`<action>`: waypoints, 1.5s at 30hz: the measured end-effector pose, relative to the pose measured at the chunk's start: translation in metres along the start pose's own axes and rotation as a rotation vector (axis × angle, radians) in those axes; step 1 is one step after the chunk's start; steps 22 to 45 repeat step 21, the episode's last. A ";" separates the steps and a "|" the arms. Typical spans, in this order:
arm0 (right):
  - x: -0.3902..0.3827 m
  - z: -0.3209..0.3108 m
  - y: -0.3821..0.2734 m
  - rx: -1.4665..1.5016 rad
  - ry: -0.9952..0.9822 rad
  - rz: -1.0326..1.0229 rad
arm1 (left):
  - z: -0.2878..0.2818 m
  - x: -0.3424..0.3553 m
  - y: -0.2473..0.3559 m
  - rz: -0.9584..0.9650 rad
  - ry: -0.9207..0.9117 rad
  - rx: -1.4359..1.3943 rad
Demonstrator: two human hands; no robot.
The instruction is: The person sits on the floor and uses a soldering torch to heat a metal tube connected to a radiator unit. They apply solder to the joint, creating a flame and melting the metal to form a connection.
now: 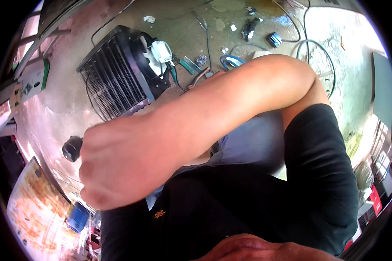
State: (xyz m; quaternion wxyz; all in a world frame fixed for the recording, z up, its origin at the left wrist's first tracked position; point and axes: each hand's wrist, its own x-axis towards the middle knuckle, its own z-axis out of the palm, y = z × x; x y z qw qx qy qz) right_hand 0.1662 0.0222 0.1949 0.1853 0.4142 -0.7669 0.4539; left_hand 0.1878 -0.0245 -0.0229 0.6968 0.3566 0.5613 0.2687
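My right hand (117, 167) is close in front of me. Its forearm crosses from the right to the left, and the back of the hand faces up. The fingers are curled closed, and what they hold, if anything, is hidden. A black round piece (72, 148) shows at the knuckles; whether the hand grips it I cannot tell. Beyond the forearm stands a black finned condenser coil (113, 71) with a wire grille. A white fan motor (161, 52) sits on its right side. My left hand is not visible; only the dark left sleeve (122, 230) shows.
Green-handled tools (187, 66) and a bent copper tube (198, 78) lie beside the coil. Black cable (334, 69) loops over the floor at right, near a blue-and-black block (274, 40). A rust-stained panel (39, 213) and blue container (77, 217) are at lower left.
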 end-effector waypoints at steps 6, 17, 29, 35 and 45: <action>0.113 0.051 -0.055 0.608 0.166 -0.232 | -0.001 -0.068 0.013 0.033 0.337 -0.925; 0.112 0.113 -0.134 0.824 -0.033 -0.335 | -0.007 -0.093 0.033 0.258 0.657 -1.015; 0.129 0.123 -0.149 0.671 -0.133 -0.392 | -0.011 -0.116 0.043 0.311 0.566 -1.210; 0.129 0.123 -0.149 0.671 -0.133 -0.392 | -0.011 -0.116 0.043 0.311 0.566 -1.210; 0.129 0.123 -0.149 0.671 -0.133 -0.392 | -0.011 -0.116 0.043 0.311 0.566 -1.210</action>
